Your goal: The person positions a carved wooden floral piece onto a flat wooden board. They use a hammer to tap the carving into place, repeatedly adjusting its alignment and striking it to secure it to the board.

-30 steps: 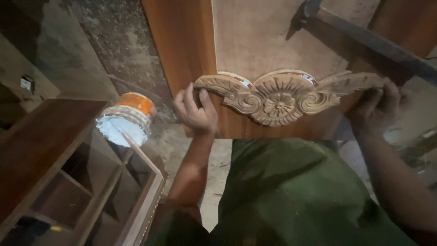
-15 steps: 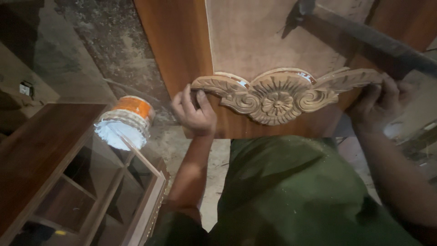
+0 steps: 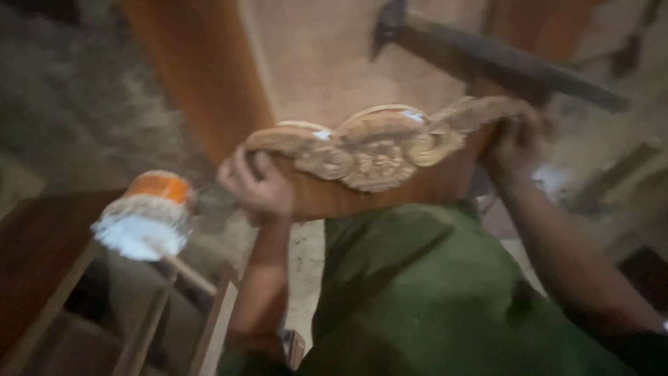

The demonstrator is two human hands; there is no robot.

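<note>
Rough concrete floor is filling the background, all grey and speckled, and the whole shot is blurring a bit. Starting on the left, a brown wooden shelf unit [image 3: 49, 278] is sitting low in the corner, and a round white container with an orange lid [image 3: 147, 216] is perching on its top edge.

Moving right, the left hand [image 3: 259, 186] is curling around the left tip of the carved wooden ornament [image 3: 379, 143], fingers wrapped over the scroll and clamped on it. That ornament, a pale unfinished piece with a flower in the middle and scrolls sweeping out both ways, is being pressed flat against the lower edge of an upright orange-brown wooden panel [image 3: 202, 76], just above the person's green shirt [image 3: 431, 299].

Handling-wise, I'd guess it's stiff and fairly light, but the thin scroll ends are looking like the bits that would snap first, so gripping closer to the thick centre would seem safer than hanging on by the tips. Raw wood shouldn't be slippery.

Further right, a dark metal bar [image 3: 501, 59] is slanting across the panel behind. The right hand [image 3: 518, 143] is closing on the ornament's right tip, though blur is hiding exactly how the fingers are sitting.
</note>
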